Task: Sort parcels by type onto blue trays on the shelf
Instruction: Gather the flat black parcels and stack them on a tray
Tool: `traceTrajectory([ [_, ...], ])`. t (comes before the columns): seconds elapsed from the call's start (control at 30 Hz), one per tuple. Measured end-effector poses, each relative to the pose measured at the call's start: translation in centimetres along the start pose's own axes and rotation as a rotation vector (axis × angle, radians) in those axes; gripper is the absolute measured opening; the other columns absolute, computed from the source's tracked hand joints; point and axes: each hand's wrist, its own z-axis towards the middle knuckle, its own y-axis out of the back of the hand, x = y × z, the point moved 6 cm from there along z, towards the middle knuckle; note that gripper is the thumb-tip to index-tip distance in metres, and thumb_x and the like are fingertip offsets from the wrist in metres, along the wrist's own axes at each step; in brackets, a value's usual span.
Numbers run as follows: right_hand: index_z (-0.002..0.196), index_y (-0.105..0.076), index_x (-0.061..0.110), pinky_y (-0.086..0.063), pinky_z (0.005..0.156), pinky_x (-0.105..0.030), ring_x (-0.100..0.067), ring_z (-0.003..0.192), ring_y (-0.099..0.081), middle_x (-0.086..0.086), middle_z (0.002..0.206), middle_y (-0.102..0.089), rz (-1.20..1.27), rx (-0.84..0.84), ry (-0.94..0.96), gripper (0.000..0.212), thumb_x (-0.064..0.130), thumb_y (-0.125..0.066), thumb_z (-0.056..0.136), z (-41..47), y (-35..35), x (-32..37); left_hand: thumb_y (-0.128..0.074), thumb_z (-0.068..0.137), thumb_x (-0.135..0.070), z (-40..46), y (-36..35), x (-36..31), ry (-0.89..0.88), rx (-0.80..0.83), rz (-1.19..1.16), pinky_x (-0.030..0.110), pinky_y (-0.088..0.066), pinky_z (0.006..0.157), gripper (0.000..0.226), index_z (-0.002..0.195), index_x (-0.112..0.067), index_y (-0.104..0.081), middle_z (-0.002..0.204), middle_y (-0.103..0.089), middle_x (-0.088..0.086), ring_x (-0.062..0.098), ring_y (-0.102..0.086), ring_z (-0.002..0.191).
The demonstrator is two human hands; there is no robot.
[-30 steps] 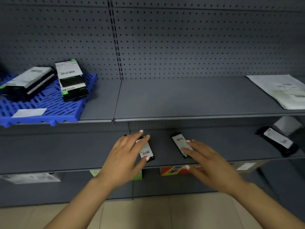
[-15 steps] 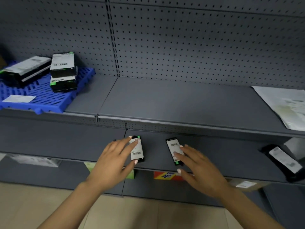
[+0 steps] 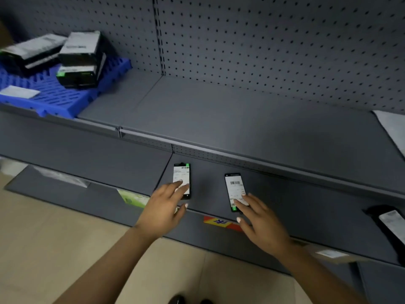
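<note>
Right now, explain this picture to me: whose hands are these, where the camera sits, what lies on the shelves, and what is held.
No machine here: a person wears a camera on the head, looking down at their own hands. The left hand rests straight fingers on one small black labelled parcel; the right hand touches a second one. Both parcels lie flat on the lower grey shelf; neither is gripped. Up left, a blue tray carries larger black parcels. A long black parcel lies at far right.

The blurred stacked parcels (image 3: pixel 80 60) have unreadable labels; frame edge crops them.
</note>
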Motion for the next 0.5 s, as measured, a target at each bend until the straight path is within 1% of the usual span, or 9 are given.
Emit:
traceTrajectory([
  [0.13,0.131,-0.054,0.022,-0.047,0.095,-0.04,-0.027,0.126,-0.048,-0.006,0.133,-0.055,-0.042,0.047,-0.055,0.046,0.038,-0.048,0.088,0.5,-5.0,-2.2,-0.044,0.083,-0.041,1.1,-5.5,0.8,0.02,0.058,0.01,0.04,-0.045,0.095,0.053,0.129,-0.015,-0.054,0.126,-0.058,0.008,0.027,-0.055,0.113],
  [0.23,0.127,-0.057,0.021,-0.052,0.089,-0.044,-0.03,0.122,-0.052,-0.008,0.128,-0.058,-0.084,0.089,-0.073,0.047,0.04,-0.041,0.087,1.2,-9.6,-4.4,-0.043,0.083,-0.044,1.7,-10.3,2.6,0.061,0.088,0.018,0.042,-0.043,0.097,0.056,0.129,-0.016,-0.055,0.125,-0.058,0.007,0.027,-0.054,0.114],
  [0.33,0.126,-0.059,0.02,-0.049,0.09,-0.045,-0.032,0.12,-0.054,-0.009,0.127,-0.059,-0.159,0.125,-0.083,0.051,0.043,-0.038,0.086,2.3,-14.2,-6.6,-0.04,0.084,-0.047,2.2,-15.5,5.1,0.087,0.108,0.05,0.048,-0.042,0.1,0.059,0.132,-0.016,-0.053,0.128,-0.057,0.009,0.029,-0.053,0.117],
  [0.43,0.129,-0.057,0.02,-0.046,0.093,-0.051,-0.034,0.126,-0.048,-0.013,0.133,-0.054,-0.177,0.126,-0.116,0.056,0.052,-0.035,0.088,3.7,-18.3,-9.1,-0.037,0.084,-0.051,3.5,-20.3,7.8,0.132,0.132,0.062,0.054,-0.039,0.1,0.064,0.135,-0.013,-0.05,0.133,-0.053,0.015,0.035,-0.049,0.123],
  [0.5,0.131,-0.055,0.02,-0.04,0.098,-0.056,-0.035,0.131,-0.041,-0.015,0.14,-0.048,-0.16,0.112,-0.139,0.064,0.061,-0.025,0.092,4.5,-20.6,-10.5,-0.034,0.084,-0.053,4.7,-22.7,9.3,0.177,0.124,0.033,0.056,-0.034,0.103,0.07,0.138,-0.01,-0.045,0.14,-0.047,0.017,0.036,-0.042,0.13],
])
